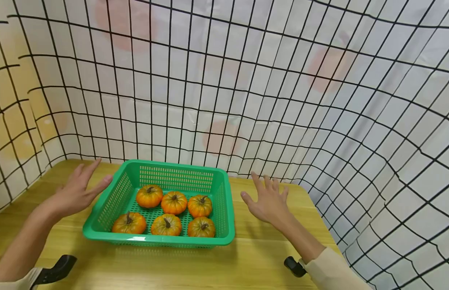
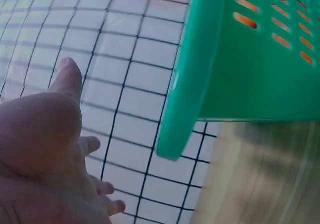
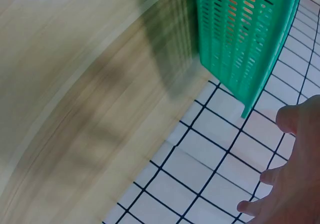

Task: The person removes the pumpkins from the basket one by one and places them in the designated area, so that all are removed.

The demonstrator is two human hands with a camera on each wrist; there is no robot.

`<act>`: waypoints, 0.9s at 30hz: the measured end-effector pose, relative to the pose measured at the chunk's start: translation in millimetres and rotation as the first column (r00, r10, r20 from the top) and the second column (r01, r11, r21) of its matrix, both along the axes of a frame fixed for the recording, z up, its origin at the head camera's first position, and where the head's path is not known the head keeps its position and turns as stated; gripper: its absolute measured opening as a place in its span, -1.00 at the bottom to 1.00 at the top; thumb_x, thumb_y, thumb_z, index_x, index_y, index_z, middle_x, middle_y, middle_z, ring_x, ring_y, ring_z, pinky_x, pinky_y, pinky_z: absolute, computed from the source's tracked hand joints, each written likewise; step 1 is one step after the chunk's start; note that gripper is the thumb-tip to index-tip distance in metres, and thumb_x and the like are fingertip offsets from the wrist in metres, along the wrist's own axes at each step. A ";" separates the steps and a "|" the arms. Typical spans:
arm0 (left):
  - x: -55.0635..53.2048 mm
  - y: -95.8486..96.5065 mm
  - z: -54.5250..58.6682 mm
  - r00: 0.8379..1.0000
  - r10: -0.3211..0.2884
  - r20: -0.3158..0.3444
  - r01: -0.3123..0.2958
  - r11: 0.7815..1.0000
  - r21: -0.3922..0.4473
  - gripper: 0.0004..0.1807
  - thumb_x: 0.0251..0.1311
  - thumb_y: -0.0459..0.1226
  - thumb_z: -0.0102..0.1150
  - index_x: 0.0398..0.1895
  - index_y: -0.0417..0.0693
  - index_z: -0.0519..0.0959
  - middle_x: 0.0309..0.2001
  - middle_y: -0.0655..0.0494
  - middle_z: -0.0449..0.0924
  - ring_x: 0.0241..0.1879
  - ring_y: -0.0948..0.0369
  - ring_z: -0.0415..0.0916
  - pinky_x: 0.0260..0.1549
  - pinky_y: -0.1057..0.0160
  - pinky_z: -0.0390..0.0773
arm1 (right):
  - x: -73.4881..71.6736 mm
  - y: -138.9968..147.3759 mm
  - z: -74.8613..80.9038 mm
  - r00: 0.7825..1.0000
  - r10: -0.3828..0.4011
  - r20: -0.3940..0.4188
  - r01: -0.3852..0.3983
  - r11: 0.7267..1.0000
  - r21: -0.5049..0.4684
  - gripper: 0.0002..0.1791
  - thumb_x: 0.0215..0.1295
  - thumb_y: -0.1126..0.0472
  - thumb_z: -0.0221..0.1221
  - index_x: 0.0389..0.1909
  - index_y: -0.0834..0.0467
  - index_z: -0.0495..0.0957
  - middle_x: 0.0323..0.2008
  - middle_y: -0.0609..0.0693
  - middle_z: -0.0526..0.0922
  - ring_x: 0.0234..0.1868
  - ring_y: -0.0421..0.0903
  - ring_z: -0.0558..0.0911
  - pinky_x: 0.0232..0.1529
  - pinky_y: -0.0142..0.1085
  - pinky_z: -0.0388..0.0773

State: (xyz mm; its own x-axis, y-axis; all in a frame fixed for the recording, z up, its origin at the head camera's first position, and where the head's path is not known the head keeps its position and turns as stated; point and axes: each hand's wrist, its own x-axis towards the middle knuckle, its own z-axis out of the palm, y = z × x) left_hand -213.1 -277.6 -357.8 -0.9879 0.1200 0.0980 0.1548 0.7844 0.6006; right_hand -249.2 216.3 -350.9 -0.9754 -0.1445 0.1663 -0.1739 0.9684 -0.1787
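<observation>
A green plastic basket [image 1: 159,238] with slotted walls stands on the wooden table, and several small orange pumpkins [image 1: 174,202] lie in it in two rows. To the left of the basket hovers my left hand [image 1: 73,193], fingers spread, its thumb close to the rim. My right hand [image 1: 269,201] is held over the table to the right, fingers spread and apart from the basket. Neither hand holds anything. In the left wrist view the basket's rim [image 2: 187,83] is beside the left thumb [image 2: 69,78]. The right wrist view has the basket's slotted side wall [image 3: 240,38] beyond the fingers.
The wooden table [image 1: 166,266] has a light yellow grain. A white cloth with a black grid [image 1: 210,100] and faint fruit prints hangs behind it and along both sides. Dark wrist-mounted pieces show at the left sleeve [image 1: 14,284] and the right sleeve [image 1: 333,270].
</observation>
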 end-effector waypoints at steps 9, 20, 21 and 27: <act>6.1 -11.2 -13.1 0.979 -0.145 0.141 0.089 0.936 0.342 -0.23 0.62 0.09 -0.39 0.58 0.41 -0.61 0.55 -0.32 -0.76 0.43 -0.56 -0.67 0.09 -0.75 -0.23 | -5.0 -20.0 9.2 1.000 0.016 0.006 -0.016 1.000 -0.011 -0.15 0.48 -0.32 -0.06 0.64 -0.07 -0.02 0.54 0.32 0.13 0.57 0.40 0.01 0.42 0.53 -0.24; 5.9 -18.6 -30.3 0.963 -0.192 0.188 0.095 0.898 0.431 -0.25 0.64 0.07 -0.44 0.64 0.13 -0.51 0.52 -0.61 -0.28 0.39 -0.63 -0.08 0.24 -0.50 0.24 | -8.5 -43.9 17.9 0.993 0.080 0.082 -0.077 0.996 -0.036 -0.07 0.41 -0.27 0.11 0.65 -0.09 -0.07 0.55 0.31 0.12 0.55 0.40 0.07 0.44 0.49 -0.13; 5.6 -19.7 -32.0 0.963 -0.195 0.186 0.096 0.893 0.439 -0.25 0.64 0.07 -0.46 0.64 0.08 -0.50 0.51 -0.64 -0.21 0.39 -0.61 -0.06 0.25 -0.43 0.31 | -8.9 -46.4 18.6 0.993 0.087 0.082 -0.084 0.996 -0.034 -0.05 0.39 -0.27 0.13 0.65 -0.10 -0.08 0.55 0.30 0.12 0.55 0.40 0.07 0.44 0.48 -0.12; 0.5 -25.2 -41.3 0.955 -0.218 0.201 0.088 0.856 0.509 -0.24 0.64 0.06 -0.43 0.65 -0.15 -0.32 0.52 -0.54 -0.03 0.36 -0.32 0.34 0.07 0.21 0.66 | -10.2 -61.5 21.9 0.991 0.117 0.068 -0.115 0.992 -0.042 -0.02 0.36 -0.24 0.21 0.65 -0.11 -0.07 0.54 0.29 0.16 0.53 0.39 0.12 0.43 0.46 -0.04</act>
State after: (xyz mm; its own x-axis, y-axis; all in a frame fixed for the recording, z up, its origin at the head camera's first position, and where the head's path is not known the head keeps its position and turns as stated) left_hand -212.6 -302.8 -399.1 -0.9607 0.2721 -0.0555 0.0471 0.3565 0.9331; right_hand -259.4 154.7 -328.9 -0.9619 -0.2522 0.1059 -0.2704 0.9346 -0.2309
